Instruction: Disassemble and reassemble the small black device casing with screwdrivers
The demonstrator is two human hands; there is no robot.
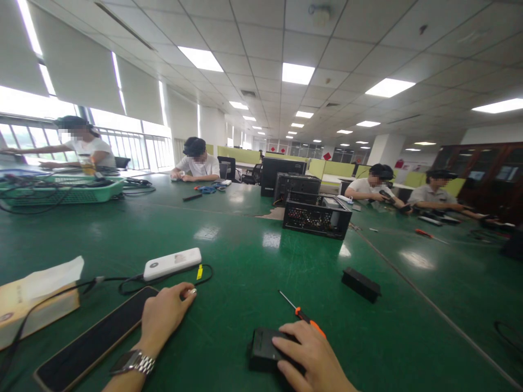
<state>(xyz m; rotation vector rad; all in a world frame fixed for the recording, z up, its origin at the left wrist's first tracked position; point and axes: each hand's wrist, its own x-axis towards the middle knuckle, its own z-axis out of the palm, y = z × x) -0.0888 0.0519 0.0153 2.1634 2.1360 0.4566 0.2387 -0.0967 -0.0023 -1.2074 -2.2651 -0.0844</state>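
My left hand (166,311), with a metal-band watch on its wrist, is closed near the table. A tiny pale, shiny bit shows at its fingertips, too small to name. Beside that hand lie a dark smartphone (96,340) and a white power bank (174,263) with a black cable. My right hand (308,348) is laid over a black plastic box (262,348), fingers curled across its top and near side; part of the box is hidden. Just beyond it lies a screwdriver (299,313) with an orange and black handle, partly covered by the hand.
Farther right rests a second black plastic piece (361,284). An opened computer case (316,218) stands mid-table before other black cases. At left are a tissue pack (41,305) and a green basket (69,190) of cables. Several people sit around the table; another screwdriver (427,234) lies right.
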